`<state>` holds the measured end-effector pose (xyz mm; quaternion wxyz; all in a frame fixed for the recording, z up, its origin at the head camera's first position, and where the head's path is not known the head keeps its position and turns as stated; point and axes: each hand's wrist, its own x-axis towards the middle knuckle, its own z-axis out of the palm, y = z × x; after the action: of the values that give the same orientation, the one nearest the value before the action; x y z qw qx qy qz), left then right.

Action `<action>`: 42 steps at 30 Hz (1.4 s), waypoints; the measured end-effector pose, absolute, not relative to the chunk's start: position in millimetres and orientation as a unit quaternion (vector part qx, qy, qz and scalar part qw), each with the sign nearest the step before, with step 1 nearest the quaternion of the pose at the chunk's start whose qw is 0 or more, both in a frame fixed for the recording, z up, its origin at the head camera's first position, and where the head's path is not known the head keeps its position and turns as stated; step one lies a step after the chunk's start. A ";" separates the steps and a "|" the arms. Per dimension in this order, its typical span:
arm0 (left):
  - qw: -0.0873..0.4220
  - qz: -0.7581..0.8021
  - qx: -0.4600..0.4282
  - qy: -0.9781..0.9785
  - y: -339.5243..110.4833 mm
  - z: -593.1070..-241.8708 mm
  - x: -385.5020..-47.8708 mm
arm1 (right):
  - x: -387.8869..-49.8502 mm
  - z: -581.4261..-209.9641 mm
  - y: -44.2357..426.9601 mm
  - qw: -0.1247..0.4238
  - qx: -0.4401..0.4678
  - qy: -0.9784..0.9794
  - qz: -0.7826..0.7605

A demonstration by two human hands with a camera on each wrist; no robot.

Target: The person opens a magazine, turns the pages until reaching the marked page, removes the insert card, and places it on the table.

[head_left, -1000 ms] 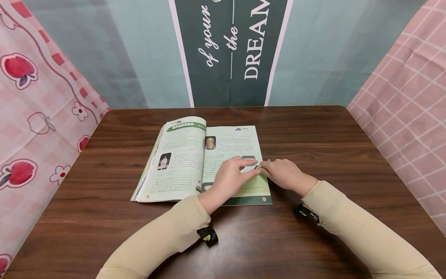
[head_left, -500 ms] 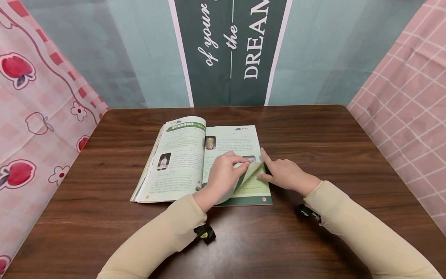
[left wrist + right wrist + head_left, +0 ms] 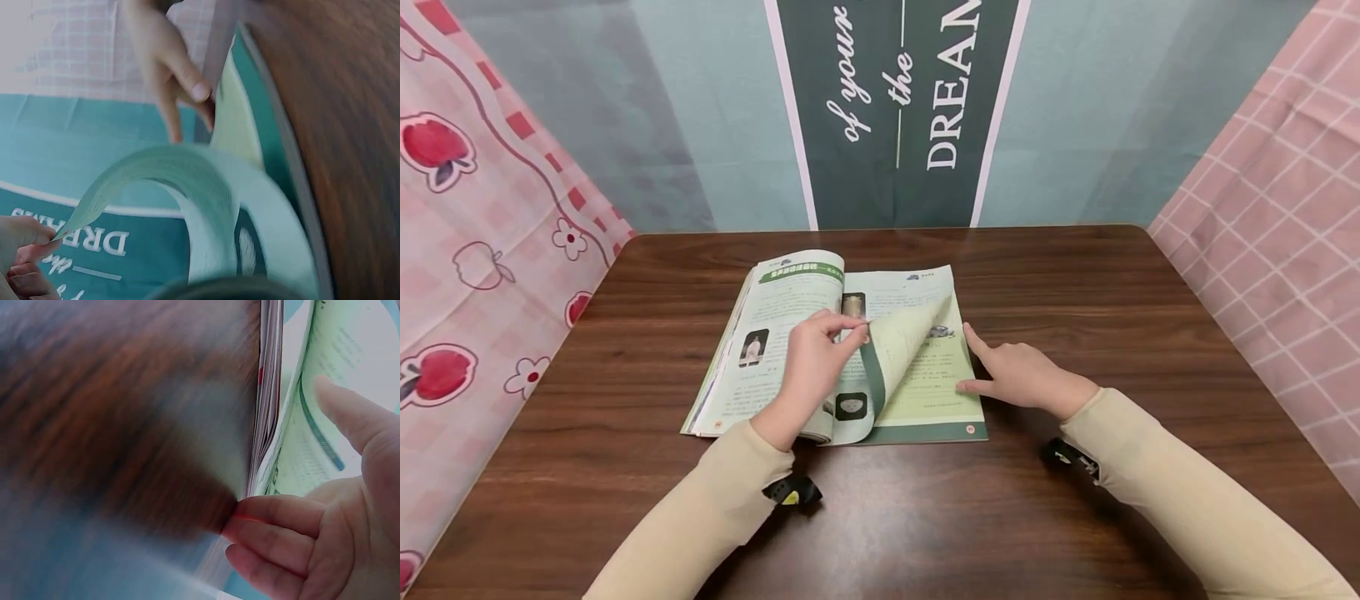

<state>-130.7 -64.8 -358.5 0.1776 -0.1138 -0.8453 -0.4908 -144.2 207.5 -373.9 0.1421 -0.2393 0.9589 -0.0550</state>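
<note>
An open magazine with printed text and small photos lies on the table. My left hand pinches the lower right corner of one page between thumb and fingers. That page curls up and leftward, baring a pale green page beneath. In the left wrist view the lifted page arches from the pinching fingertips. My right hand is at the magazine's right edge, thumb and index finger spread. In the right wrist view its fingertips touch the edge of the page stack, with the thumb above the green page.
The dark wooden table extends around the magazine. Behind it hangs a blue-green cloth with white lettering. Pink patterned cloths flank both sides. A black strap device sits on each wrist.
My left hand has drawn the page corner leftward, so the page curls over and shows more green underneath. My right hand has let go of the corner, spread its fingers and stayed by the edge.
</note>
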 end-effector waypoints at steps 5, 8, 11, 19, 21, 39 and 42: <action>0.190 -0.494 -0.083 -0.844 -86.7 -354.5 -130.2 | -143.4 -375.1 209.8 0.124 -0.266 0.955 -0.041; 0.196 -0.503 -0.068 -0.839 -96.8 -352.1 -128.0 | -143.4 -376.1 210.9 0.124 -0.271 0.954 -0.039; 0.214 -0.518 -0.062 -0.826 -106.0 -350.4 -125.5 | -143.3 -375.6 211.3 0.132 -0.274 0.952 -0.043; 0.255 -0.518 -0.038 -0.816 -139.5 -349.5 -114.1 | -141.5 -373.5 213.6 0.161 -0.280 0.945 -0.053; 0.259 -0.502 -0.029 -0.825 -148.0 -350.4 -110.1 | -141.2 -373.4 213.7 0.164 -0.281 0.945 -0.049; 0.321 -0.430 0.023 -0.844 -190.2 -357.7 -80.6 | -138.5 -372.2 211.4 0.144 -0.300 0.943 -0.014; 0.323 -0.414 0.027 -0.851 -194.5 -360.5 -76.3 | -138.2 -372.2 210.7 0.148 -0.296 0.944 -0.006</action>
<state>-76.3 -194.5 -360.5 0.3231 0.0274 -0.8505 -0.4141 -138.2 210.7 -372.2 0.1477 -0.2964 0.9435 -0.0057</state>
